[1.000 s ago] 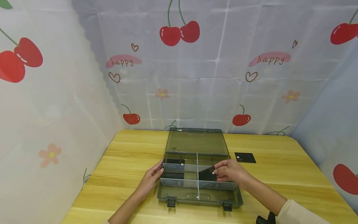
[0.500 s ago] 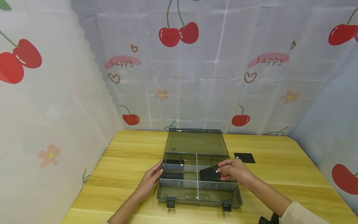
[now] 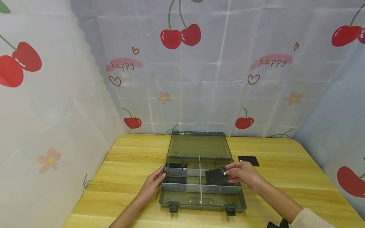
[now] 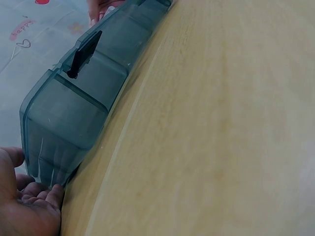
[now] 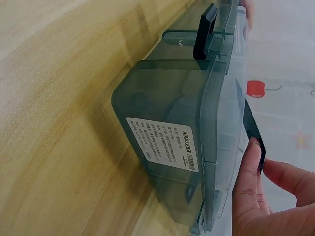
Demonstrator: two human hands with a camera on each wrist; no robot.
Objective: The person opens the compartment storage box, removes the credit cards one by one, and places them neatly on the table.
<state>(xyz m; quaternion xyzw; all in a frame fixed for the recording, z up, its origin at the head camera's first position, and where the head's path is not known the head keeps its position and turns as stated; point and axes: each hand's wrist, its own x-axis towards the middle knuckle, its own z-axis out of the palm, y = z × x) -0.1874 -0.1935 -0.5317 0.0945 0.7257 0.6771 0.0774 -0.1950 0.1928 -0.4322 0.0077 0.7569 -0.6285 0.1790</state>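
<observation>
Pinching a black card by its right edge between thumb and fingertips, the right hand holds it tilted just above the right-hand middle compartment of the open grey organiser box, directly to the left of its knuckles. The left hand rests with relaxed, straight fingers against the box's left wall, gripping nothing and seemingly steadying it; the left wrist view shows the palm and fingertips touching the box's corner. Two more dark cards already lie in the compartments just right of the left hand. Another black card sits on the wooden table, a little beyond the right hand and outside the box. Judging from this, the step in hand is lowering the held card into a compartment; that would call for levelling the card so it clears the clear dividers before the pinch lets go.
</observation>
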